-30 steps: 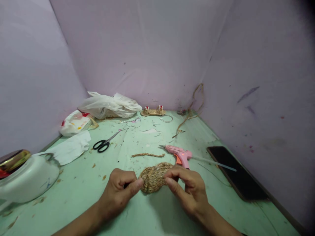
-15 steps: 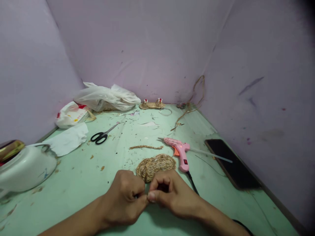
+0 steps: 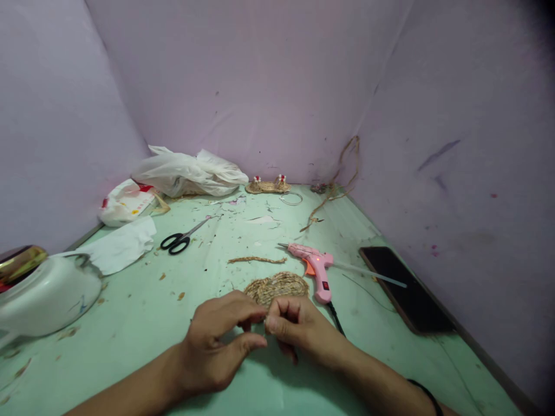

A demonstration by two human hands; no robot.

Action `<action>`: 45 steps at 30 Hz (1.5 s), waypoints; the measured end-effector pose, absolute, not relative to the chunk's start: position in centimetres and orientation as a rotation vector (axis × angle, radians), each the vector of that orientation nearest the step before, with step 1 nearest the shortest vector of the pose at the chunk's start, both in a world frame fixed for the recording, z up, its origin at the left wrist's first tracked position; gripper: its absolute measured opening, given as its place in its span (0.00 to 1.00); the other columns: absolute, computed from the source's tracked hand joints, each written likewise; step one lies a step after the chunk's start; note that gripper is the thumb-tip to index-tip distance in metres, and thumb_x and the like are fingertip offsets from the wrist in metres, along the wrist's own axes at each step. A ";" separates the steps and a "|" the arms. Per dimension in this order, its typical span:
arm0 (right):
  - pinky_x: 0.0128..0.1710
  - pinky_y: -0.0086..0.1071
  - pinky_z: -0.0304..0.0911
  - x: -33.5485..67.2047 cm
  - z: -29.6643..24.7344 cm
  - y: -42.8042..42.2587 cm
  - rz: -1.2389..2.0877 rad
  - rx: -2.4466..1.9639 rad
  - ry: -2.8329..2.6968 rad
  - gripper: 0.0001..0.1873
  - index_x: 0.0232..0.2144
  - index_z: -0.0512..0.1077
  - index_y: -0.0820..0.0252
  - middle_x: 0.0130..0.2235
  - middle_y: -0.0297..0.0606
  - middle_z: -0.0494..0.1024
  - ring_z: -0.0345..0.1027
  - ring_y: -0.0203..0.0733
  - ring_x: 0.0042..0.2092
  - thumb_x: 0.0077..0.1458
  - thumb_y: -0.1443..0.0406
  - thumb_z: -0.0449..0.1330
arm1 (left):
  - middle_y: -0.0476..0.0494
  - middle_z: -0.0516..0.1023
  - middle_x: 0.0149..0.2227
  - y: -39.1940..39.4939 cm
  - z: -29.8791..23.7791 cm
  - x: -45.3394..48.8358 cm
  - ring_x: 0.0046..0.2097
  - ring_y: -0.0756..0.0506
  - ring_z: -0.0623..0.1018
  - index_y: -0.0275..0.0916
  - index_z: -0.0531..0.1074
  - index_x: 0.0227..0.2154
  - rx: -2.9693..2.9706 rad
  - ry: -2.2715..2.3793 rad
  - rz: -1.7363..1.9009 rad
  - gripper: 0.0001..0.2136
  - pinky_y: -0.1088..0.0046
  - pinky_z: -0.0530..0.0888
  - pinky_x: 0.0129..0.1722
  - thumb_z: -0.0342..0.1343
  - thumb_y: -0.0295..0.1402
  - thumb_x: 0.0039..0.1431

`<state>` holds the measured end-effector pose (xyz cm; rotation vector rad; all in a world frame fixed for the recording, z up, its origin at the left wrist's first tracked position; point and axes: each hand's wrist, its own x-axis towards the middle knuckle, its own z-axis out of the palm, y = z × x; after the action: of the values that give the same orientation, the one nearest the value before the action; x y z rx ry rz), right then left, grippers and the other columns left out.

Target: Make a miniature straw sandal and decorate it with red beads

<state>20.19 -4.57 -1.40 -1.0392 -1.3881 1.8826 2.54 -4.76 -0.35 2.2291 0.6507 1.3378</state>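
Observation:
My left hand point(image 3: 225, 341) has its thumb and fingers apart, with nothing visible between them. Beside it, my right hand point(image 3: 299, 332) is closed in a pinch; whatever lies between its fingertips is too small and hidden to name. Just beyond both hands lies a coiled braided-rope piece point(image 3: 277, 286), long and rounded like a small sole, its near edge covered by my fingers. A short length of braided rope point(image 3: 256, 260) rests behind it. To the right, a pink glue gun point(image 3: 318, 268) lies on its side, its small light glowing and a glue stick poking out the back.
Black-handled scissors point(image 3: 180, 240) lie at left. A white bowl-like container point(image 3: 52, 294) stands at the left edge, a phone point(image 3: 405, 289) at right. Along the back are a plastic bag point(image 3: 191, 173), a decorated rope piece point(image 3: 267, 186) and loose twine point(image 3: 344, 167) on the green tabletop point(image 3: 143, 323).
My left hand has opened, its fingers lifting away from the pinch. My right hand has risen slightly, still pinched. The coiled rope piece is now covered more by my fingers.

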 end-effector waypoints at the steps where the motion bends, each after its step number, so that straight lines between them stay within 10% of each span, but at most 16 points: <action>1: 0.12 0.21 0.45 20.1 -1.5 -4.6 1.891 -1.049 -1.361 0.23 0.18 0.60 0.59 0.11 0.21 0.60 0.50 0.25 0.13 0.39 0.48 0.63 | 0.41 0.76 0.29 -4.9 -0.4 2.7 0.30 0.49 0.75 0.34 0.73 0.38 2.176 0.608 1.315 0.10 0.74 0.73 0.28 0.56 0.22 0.52; 19: 0.09 0.18 0.44 18.3 -3.6 -4.7 2.062 -0.852 -1.177 0.29 0.18 0.62 0.61 0.11 0.21 0.60 0.51 0.22 0.10 0.29 0.44 0.67 | 0.50 0.66 0.21 -5.3 -2.9 3.4 0.23 0.52 0.68 0.39 0.63 0.22 2.007 0.776 1.412 0.14 0.79 0.65 0.22 0.44 0.36 0.62; 31: 0.09 0.18 0.44 19.0 -3.5 -4.5 2.029 -0.832 -1.064 0.24 0.19 0.64 0.62 0.14 0.25 0.65 0.53 0.23 0.11 0.41 0.49 0.65 | 0.55 0.49 0.16 -4.6 -1.7 1.5 0.18 0.54 0.52 0.40 0.50 0.17 1.595 1.064 1.316 0.18 0.77 0.53 0.15 0.41 0.36 0.63; 38: 0.09 0.18 0.44 18.8 -3.5 -4.5 2.010 -0.799 -1.027 0.22 0.22 0.66 0.64 0.17 0.25 0.65 0.53 0.22 0.11 0.44 0.50 0.64 | 0.48 0.72 0.25 -5.0 -1.9 2.2 0.28 0.51 0.73 0.38 0.70 0.28 2.048 0.905 1.337 0.06 0.78 0.69 0.28 0.50 0.23 0.56; 45: 0.11 0.19 0.45 18.8 -4.1 -4.5 1.927 -0.901 -1.043 0.23 0.20 0.67 0.65 0.16 0.26 0.66 0.53 0.22 0.12 0.43 0.49 0.64 | 0.41 0.72 0.29 -5.1 -2.2 2.8 0.30 0.48 0.72 0.33 0.71 0.37 2.484 0.810 1.480 0.12 0.74 0.72 0.27 0.50 0.17 0.52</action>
<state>18.82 -4.48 -4.05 -0.9010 -1.0425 1.9275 2.78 -5.10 -2.21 2.4841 0.8105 1.4804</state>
